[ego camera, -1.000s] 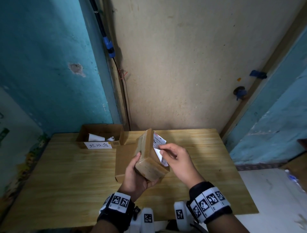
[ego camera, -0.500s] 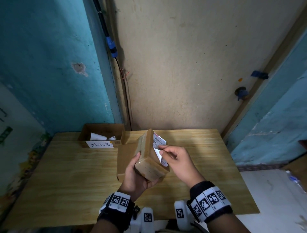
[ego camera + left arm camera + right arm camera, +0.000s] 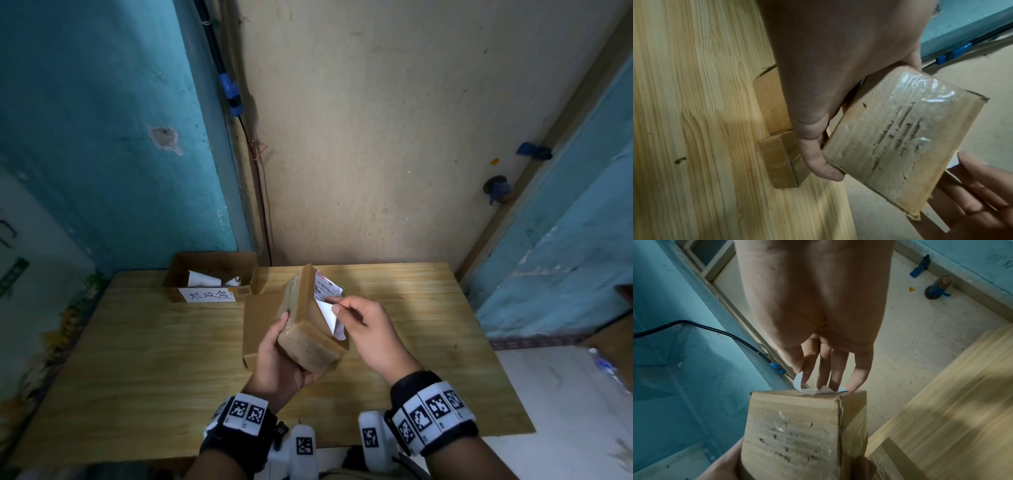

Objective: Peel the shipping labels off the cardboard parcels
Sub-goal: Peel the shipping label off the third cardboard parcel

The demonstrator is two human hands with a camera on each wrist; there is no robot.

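I hold a small taped cardboard parcel [image 3: 308, 329] tilted above the wooden table [image 3: 137, 359]. My left hand [image 3: 277, 359] grips its near end from below, thumb on the left face; the left wrist view shows the parcel [image 3: 900, 139] with that thumb curled on its edge. A white shipping label [image 3: 327, 301] sits on the parcel's right face, its lower part lifted and curled. My right hand [image 3: 363, 329] pinches that loose flap between thumb and forefinger. In the right wrist view the label [image 3: 799, 382] curls up at the parcel [image 3: 797, 431] top, under my fingertips.
A flat cardboard box [image 3: 260, 318] lies on the table under the held parcel. An open cardboard bin [image 3: 212, 277] with a handwritten tag holds peeled labels at the back left. Walls close in behind and to the left. The table's right edge drops to the floor.
The right hand has drawn the label flap a little further off the parcel's face. The left hand and parcel stay about where they were.
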